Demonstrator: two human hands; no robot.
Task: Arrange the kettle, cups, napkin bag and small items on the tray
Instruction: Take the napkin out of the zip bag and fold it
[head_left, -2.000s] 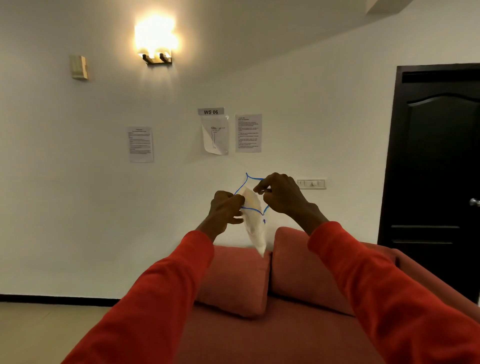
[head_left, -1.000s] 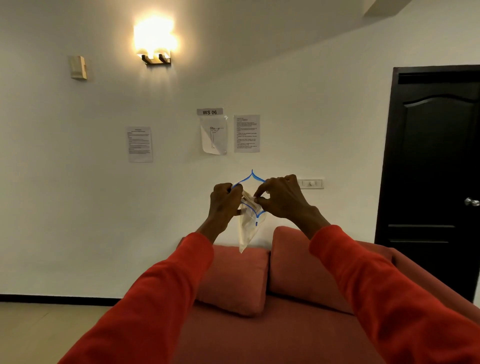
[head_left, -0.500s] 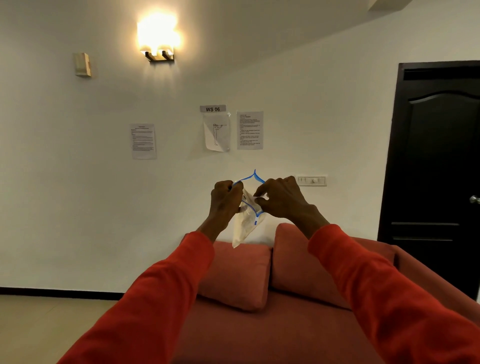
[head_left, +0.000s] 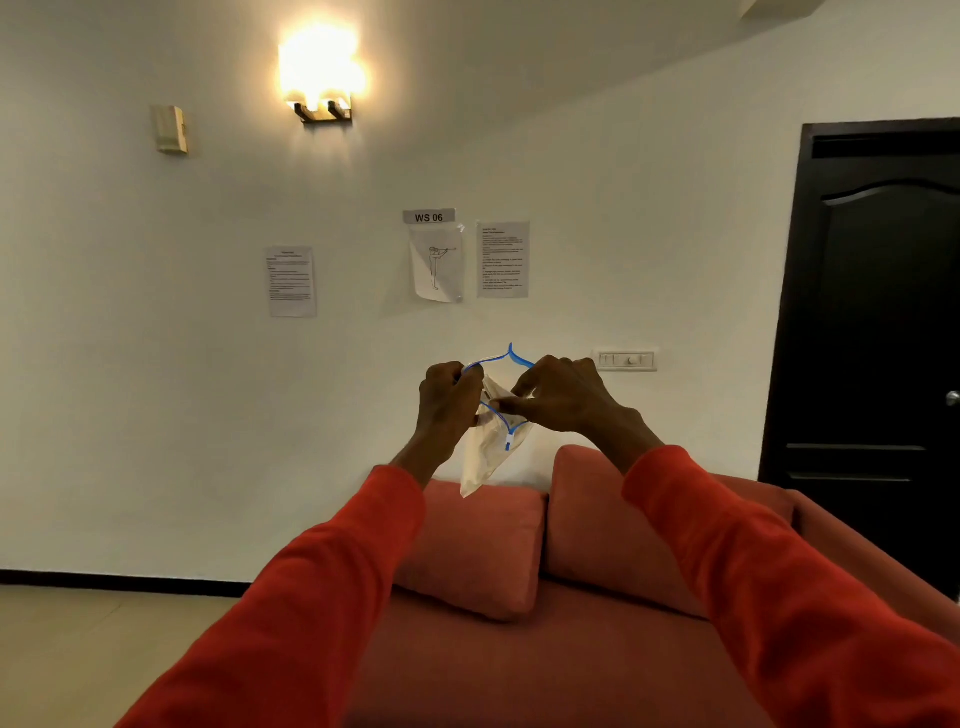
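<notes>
I hold a clear napkin bag (head_left: 485, 457) with a blue zip rim up in the air in front of the wall. Its mouth is pulled wide into a blue loop, and pale napkins show inside. My left hand (head_left: 449, 402) grips the left side of the rim. My right hand (head_left: 563, 397) pinches the right side of the rim, thumb and forefinger at the mouth. The bag's lower end hangs tilted down to the left. No tray, kettle or cups are in view.
A red sofa (head_left: 571, 660) with two cushions (head_left: 480, 551) lies below my arms. The white wall carries taped papers (head_left: 436, 265), a lit lamp (head_left: 322, 78) and a switch plate (head_left: 626, 359). A dark door (head_left: 883, 332) stands at the right.
The bag's mouth has been pulled wider, and its lower end has swung from pointing down to slanting left. My hands stay at about the same height.
</notes>
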